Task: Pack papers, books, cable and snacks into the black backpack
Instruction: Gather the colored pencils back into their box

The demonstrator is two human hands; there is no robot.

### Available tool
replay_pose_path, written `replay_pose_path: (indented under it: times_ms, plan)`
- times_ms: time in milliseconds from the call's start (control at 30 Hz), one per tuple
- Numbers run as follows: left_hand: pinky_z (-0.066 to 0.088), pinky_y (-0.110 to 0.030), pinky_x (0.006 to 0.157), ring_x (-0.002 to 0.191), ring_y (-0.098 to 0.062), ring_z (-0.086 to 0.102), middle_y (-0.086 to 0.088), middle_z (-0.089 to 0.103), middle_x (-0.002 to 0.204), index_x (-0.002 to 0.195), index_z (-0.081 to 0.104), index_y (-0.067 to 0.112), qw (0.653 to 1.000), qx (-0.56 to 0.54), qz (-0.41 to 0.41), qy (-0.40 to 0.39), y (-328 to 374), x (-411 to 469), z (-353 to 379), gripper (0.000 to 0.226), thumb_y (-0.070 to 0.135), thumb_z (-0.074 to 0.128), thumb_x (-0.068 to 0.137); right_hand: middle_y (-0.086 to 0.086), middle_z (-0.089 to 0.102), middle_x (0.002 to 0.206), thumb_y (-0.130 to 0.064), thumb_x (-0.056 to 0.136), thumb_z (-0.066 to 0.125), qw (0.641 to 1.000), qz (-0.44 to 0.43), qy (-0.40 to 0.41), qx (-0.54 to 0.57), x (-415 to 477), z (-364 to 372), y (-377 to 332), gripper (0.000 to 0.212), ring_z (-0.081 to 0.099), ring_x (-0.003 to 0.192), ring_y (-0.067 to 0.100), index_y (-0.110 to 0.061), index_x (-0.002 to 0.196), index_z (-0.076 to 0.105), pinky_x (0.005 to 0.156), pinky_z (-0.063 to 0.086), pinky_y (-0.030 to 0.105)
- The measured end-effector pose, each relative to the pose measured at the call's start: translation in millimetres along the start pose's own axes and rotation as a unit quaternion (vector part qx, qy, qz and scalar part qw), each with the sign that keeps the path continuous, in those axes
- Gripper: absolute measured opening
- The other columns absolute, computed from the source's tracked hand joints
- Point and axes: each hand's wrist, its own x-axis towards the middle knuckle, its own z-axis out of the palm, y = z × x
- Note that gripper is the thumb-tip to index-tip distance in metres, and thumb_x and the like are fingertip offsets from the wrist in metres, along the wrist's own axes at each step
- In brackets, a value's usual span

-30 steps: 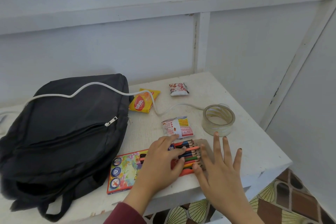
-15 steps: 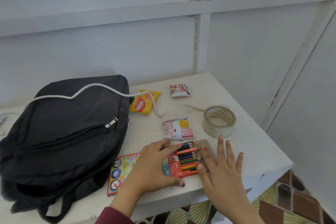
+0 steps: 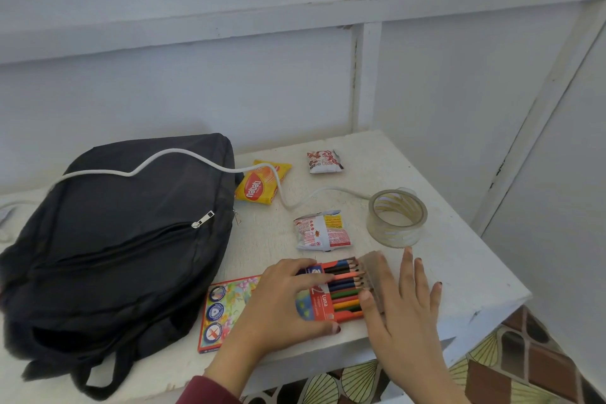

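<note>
Table (image 3: 459,289) front edge | left hand (image 3: 278,305) holds pencil box (image 3: 229,302) | right hand (image 3: 403,315) flat

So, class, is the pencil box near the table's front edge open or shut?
Open. The pencil box has its end flap folded out, and the pencil tips show bare.

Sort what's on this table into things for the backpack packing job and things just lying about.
For the job: black backpack; white cable; yellow snack packet; far red-and-white snack packet; near red-and-white snack packet.
Not named in it: tape roll; coloured pencil box, gripped by the left hand, touched by the right hand; flowered flat box under it.
</note>
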Motion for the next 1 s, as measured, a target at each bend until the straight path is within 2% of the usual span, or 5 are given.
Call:
replay_pose_path:
  times_ms: [133, 233, 433, 767, 1000]
  plan:
    - [0.014, -0.006, 0.096, 0.115, 0.015, 0.025, 0.03, 0.034, 0.127, 0.132, 0.038, 0.049, 1.0, -0.019, 0.004, -0.008, 3, -3, -2, 0.085, 0.068, 0.072, 0.057, -0.01, 0.036, 0.144, -0.067, 0.075, 0.005, 0.989, 0.001, 0.037, 0.142, 0, -4, 5, 0.081, 0.022, 0.141, 0.013, -0.029, 0.143, 0.025, 0.11, -0.017, 0.027]
    - [0.017, -0.005, 0.097, 0.107, 0.026, 0.023, 0.039, 0.029, 0.117, 0.133, 0.036, 0.045, 0.999, -0.03, 0.007, -0.019, 6, -5, -5, 0.088, 0.065, 0.075, 0.057, -0.029, 0.058, 0.104, -0.061, 0.082, 0.013, 0.976, -0.064, 0.038, 0.205, 1, -10, 7, 0.039, 0.05, 0.109, -0.007, -0.044, 0.101, 0.042, 0.112, -0.012, 0.029]
    - [0.024, -0.019, 0.103, 0.118, 0.007, 0.029, 0.032, 0.032, 0.123, 0.133, 0.029, 0.046, 0.998, -0.041, -0.024, -0.042, 5, -10, -8, 0.092, 0.063, 0.076, 0.055, -0.037, 0.04, 0.126, -0.074, 0.079, 0.016, 0.976, -0.155, -0.037, 0.148, 7, -16, 22, 0.042, 0.021, 0.124, -0.019, -0.057, 0.097, 0.049, 0.112, -0.002, 0.025]
    - [-0.007, -0.026, 0.113, 0.131, 0.013, 0.012, 0.033, 0.023, 0.139, 0.114, 0.042, 0.061, 0.997, -0.031, -0.024, -0.062, -16, -22, -19, 0.065, 0.063, 0.071, 0.056, -0.03, 0.023, 0.143, -0.067, 0.062, 0.063, 0.946, -0.203, -0.225, 0.113, 29, -42, 37, 0.052, 0.003, 0.135, -0.016, -0.068, 0.111, 0.045, 0.113, -0.011, 0.025]
    - [0.012, -0.033, 0.115, 0.121, 0.019, 0.024, 0.04, 0.032, 0.129, 0.103, 0.042, 0.073, 0.998, -0.053, -0.032, -0.019, -17, -23, -14, 0.058, 0.067, 0.069, 0.051, -0.033, 0.019, 0.14, -0.054, 0.071, 0.072, 0.939, -0.225, -0.254, 0.056, 34, -47, 29, 0.062, 0.003, 0.119, -0.029, -0.055, 0.126, 0.041, 0.114, -0.009, 0.027]
